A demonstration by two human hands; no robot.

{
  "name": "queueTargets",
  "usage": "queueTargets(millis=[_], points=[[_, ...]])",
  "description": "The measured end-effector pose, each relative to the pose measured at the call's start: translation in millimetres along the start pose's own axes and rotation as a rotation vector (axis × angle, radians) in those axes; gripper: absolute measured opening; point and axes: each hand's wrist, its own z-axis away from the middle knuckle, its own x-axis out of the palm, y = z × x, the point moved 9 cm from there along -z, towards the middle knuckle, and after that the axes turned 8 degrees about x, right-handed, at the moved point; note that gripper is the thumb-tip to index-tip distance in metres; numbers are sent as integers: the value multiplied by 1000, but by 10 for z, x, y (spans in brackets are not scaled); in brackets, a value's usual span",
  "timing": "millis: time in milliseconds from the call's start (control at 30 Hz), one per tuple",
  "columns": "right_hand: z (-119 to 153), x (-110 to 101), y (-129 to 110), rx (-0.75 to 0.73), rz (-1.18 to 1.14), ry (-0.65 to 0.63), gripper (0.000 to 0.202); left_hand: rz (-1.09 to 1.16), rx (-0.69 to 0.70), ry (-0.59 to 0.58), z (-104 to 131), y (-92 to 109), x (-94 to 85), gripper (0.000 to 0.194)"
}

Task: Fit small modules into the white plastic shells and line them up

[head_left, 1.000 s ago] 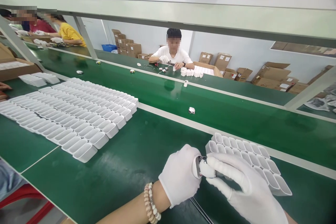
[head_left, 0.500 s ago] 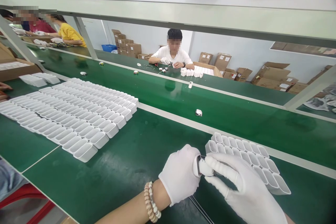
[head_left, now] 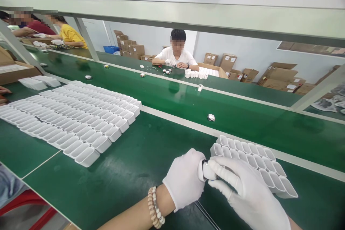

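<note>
My left hand point(head_left: 185, 179), in a white glove with a bead bracelet at the wrist, is closed around a small white plastic housing point(head_left: 201, 170). My right hand point(head_left: 242, 183), gloved too, pinches a small white rounded part with a dark edge point(head_left: 208, 171) at the mouth of that housing. The two pieces meet between my hands, and my fingers cover much of them. Just beyond my right hand stand rows of open white plastic cups point(head_left: 246, 158). Thin dark rods point(head_left: 206, 215) lie on the green table below my hands.
A large block of white cups point(head_left: 78, 111) covers the left of the table. Along the green conveyor belt point(head_left: 172, 100) sit small white assemblies point(head_left: 211, 117). A co-worker point(head_left: 176, 55) sits opposite; others are at far left. A shelf beam point(head_left: 172, 10) spans overhead.
The small assemblies on the belt have shifted right. My right fingers have moved slightly left, bringing the white part closer against the housing; my left hand stays nearly still.
</note>
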Motion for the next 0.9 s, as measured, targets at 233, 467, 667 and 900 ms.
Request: queueTargets(millis=[233, 467, 667, 900], points=[[-37, 126, -200, -132, 133, -98, 20, 94, 33, 34, 31, 2, 48, 20], [87, 76, -325, -288, 283, 148, 49, 389, 70, 213, 90, 7, -104, 22], [196, -109, -414, -237, 221, 266, 38, 450, 184, 221, 81, 197, -220, 19], [255, -29, -515, -225, 204, 274, 37, 481, 147, 180, 79, 175, -122, 21]])
